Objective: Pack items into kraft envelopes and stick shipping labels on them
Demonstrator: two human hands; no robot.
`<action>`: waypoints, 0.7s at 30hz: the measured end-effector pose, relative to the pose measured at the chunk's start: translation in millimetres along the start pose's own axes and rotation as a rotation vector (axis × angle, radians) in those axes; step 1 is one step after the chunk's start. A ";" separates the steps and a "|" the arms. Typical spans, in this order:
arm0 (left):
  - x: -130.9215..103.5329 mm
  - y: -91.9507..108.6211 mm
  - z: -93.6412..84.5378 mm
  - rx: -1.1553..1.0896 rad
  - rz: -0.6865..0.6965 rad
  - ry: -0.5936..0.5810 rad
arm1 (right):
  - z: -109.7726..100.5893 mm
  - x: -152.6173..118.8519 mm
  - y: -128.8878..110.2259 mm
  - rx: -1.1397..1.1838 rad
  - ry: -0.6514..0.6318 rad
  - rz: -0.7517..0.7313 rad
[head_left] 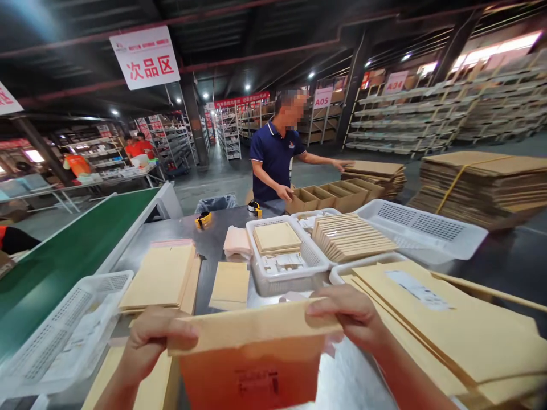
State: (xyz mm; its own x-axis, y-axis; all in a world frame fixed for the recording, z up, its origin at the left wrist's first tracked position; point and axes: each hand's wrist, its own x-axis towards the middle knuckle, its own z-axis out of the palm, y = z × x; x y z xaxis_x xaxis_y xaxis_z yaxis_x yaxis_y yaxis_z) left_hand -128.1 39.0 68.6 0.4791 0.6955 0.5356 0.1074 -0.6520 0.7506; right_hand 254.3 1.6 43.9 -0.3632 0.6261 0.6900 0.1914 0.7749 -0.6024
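Between both hands, above the front of the metal table, I hold a kraft mailer envelope [252,370] upright. Its top strip is a lighter tan and folded over; the front below looks orange-brown in shadow, with a blurred printed label. My left hand [156,336] is closed on the upper left corner, thumb along the strip. At the upper right corner my right hand [346,313] pinches the edge. Just beyond lies a small kraft envelope [229,285]. To the left is a stack of kraft envelopes [158,276]; large labelled envelopes [444,319] fill a basket on the right.
White plastic baskets [290,279] with envelopes and small white packs line the table. A green conveyor belt [77,273] runs along the left. Across the table a co-worker [276,154] reaches over open cardboard boxes [329,196]. Tape dispensers [203,220] lie at the far edge.
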 end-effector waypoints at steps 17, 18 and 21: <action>-0.2 -13.5 67.7 0.500 0.106 0.295 | 35.0 -7.8 15.3 -0.976 0.397 0.107; 0.9 -11.2 76.9 0.521 0.146 0.255 | 46.8 -1.3 8.8 -0.991 0.333 0.030; 6.8 0.1 100.7 0.532 0.351 0.087 | 82.9 20.5 -7.6 -0.866 0.008 -0.109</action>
State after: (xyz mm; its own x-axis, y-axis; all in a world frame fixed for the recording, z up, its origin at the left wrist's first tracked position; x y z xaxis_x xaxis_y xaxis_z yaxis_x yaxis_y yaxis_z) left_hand -37.1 13.2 33.4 0.4946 0.4206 0.7606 0.3847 -0.8906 0.2423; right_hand 169.7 1.3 29.3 -0.4139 0.5428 0.7308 0.7830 0.6217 -0.0182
